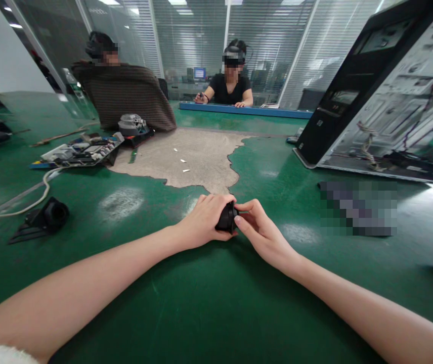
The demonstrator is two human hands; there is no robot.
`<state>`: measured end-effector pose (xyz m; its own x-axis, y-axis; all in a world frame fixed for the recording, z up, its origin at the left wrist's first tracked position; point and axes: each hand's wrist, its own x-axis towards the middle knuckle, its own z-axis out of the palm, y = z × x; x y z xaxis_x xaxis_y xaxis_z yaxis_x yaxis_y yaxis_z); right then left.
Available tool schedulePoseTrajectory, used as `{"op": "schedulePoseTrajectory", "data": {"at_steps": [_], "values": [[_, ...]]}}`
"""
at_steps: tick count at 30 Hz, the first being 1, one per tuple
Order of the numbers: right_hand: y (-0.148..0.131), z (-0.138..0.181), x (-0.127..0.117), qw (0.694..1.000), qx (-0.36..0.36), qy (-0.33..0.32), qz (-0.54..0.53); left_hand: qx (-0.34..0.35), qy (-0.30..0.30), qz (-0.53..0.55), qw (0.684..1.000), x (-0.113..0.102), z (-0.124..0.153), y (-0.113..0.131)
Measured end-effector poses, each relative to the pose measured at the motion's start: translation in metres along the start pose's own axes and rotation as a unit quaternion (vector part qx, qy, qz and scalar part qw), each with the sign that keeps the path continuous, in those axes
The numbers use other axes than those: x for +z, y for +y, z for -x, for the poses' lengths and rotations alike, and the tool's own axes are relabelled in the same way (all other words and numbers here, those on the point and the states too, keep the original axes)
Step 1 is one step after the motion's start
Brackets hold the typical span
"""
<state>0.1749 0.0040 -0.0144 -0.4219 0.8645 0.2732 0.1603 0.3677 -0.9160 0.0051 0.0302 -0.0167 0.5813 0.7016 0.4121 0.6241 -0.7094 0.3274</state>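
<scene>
A small black round part (227, 217) rests on the green table (201, 303) between both of my hands. My left hand (204, 220) is curled over its left side and grips it. My right hand (259, 228) pinches its right side with fingers and thumb. Most of the part is hidden by my fingers, so I cannot make out its shape in full.
An open computer case (383, 101) lies at the right. A circuit board (80, 151) and a heatsink fan (132, 124) sit at the back left, a black part (49, 216) with a white cable (30, 202) at the left. Two people sit at the far side.
</scene>
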Motion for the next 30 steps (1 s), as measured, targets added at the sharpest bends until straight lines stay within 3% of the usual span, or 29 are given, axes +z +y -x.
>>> {"op": "schedulePoseTrajectory", "data": {"at_steps": [6, 14, 22, 30], "values": [[0.0004, -0.0022, -0.0006, 0.999, 0.028, 0.012, -0.013, 0.005, 0.004, -0.004, 1.000, 0.0002, -0.0002, 0.0000], [-0.0006, 0.0017, -0.0021, 0.999, 0.015, -0.026, -0.017, 0.009, -0.002, -0.002, 1.000, 0.0004, 0.0008, -0.0020], [0.0009, -0.0031, -0.0001, 0.999, 0.042, 0.015, -0.027, 0.014, 0.005, 0.011, 1.000, 0.0013, -0.0003, -0.0030], [-0.0017, 0.0026, -0.0022, 0.999, 0.017, -0.026, -0.020, 0.012, -0.006, 0.014, 1.000, -0.0003, -0.0001, -0.0030]]}}
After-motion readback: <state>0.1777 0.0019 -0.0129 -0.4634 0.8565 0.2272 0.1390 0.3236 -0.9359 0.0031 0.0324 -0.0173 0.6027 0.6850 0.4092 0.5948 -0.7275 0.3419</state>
